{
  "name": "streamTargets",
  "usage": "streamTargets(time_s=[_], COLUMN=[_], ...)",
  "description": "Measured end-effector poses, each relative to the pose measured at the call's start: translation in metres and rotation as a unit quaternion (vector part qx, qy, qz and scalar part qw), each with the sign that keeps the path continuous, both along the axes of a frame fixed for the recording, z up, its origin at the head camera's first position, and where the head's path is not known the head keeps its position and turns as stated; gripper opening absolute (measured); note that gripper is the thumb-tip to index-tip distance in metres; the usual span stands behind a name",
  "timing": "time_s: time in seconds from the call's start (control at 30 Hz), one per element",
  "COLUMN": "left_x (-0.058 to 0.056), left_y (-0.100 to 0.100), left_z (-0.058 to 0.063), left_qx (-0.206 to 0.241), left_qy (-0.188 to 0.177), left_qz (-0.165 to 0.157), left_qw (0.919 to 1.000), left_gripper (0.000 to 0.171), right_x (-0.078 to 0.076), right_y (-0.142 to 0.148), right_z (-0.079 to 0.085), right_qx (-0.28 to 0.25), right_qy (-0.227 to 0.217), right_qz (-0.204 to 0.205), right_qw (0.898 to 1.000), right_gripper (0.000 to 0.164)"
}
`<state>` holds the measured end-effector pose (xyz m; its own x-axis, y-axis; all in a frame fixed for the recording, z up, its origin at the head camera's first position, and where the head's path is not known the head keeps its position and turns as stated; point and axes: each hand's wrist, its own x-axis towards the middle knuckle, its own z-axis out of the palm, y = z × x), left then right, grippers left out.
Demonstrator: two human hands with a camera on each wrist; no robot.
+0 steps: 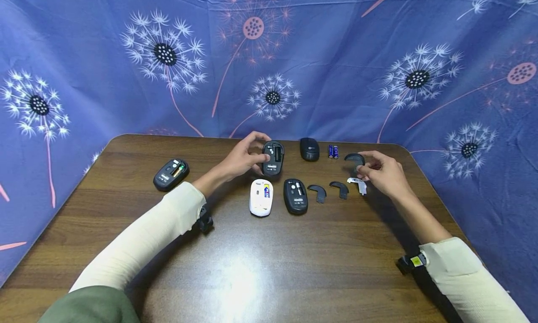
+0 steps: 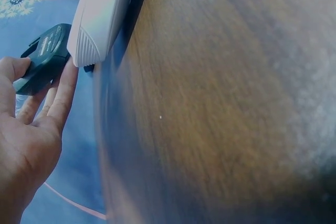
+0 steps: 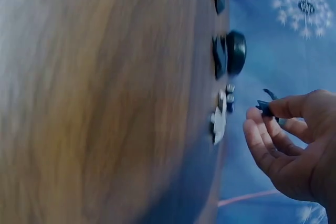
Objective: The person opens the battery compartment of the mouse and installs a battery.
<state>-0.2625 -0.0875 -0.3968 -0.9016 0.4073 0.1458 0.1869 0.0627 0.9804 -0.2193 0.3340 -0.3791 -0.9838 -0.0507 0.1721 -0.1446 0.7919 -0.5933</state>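
Note:
My left hand (image 1: 245, 156) grips a black computer mouse (image 1: 274, 162) by its sides, its underside with an uncovered battery slot facing me. In the left wrist view the thumb lies on one side of that mouse (image 2: 50, 56) and fingers support the other. Over at the right, my right hand (image 1: 384, 173) pinches a dark curved battery cover (image 1: 354, 160) between thumb and fingers. This cover (image 3: 264, 108) is partly hidden by the fingertips in the right wrist view. Just below it on the table lies a white battery cover (image 1: 358, 186).
Underside up lie a white mouse (image 1: 261, 199), a black mouse (image 1: 296, 199) and another black mouse (image 1: 171, 175) at left, each showing a battery. Two black covers (image 1: 318, 193) rest right of centre. Behind them are an upright black mouse (image 1: 309, 149) and two blue batteries (image 1: 333, 151).

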Motion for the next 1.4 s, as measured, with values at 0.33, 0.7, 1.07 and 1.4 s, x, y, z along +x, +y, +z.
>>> streamTargets(time_s=[0.33, 0.7, 1.07, 1.4], left_x=[0.002, 0.002, 0.003, 0.004], left_y=[-0.001, 0.000, 0.000, 0.000], left_z=[-0.001, 0.000, -0.003, -0.001], left_qx=[0.000, 0.002, 0.006, 0.003], left_qy=[-0.001, 0.001, -0.006, -0.005], left_qz=[-0.002, -0.006, -0.005, -0.009], left_qw=[1.0000, 1.0000, 1.0000, 0.9999], left_gripper=[0.051, 0.050, 0.050, 0.051], right_x=[-0.017, -0.030, -0.036, -0.036], right_y=[0.038, 0.051, 0.055, 0.058], right_z=[-0.017, -0.021, -0.020, -0.018], right_qx=[-0.059, 0.001, -0.012, -0.033], right_qy=[-0.084, -0.124, -0.153, -0.162], right_qz=[-0.004, -0.032, -0.041, -0.038], right_qw=[0.995, 0.992, 0.987, 0.986], right_gripper=[0.053, 0.053, 0.054, 0.053])
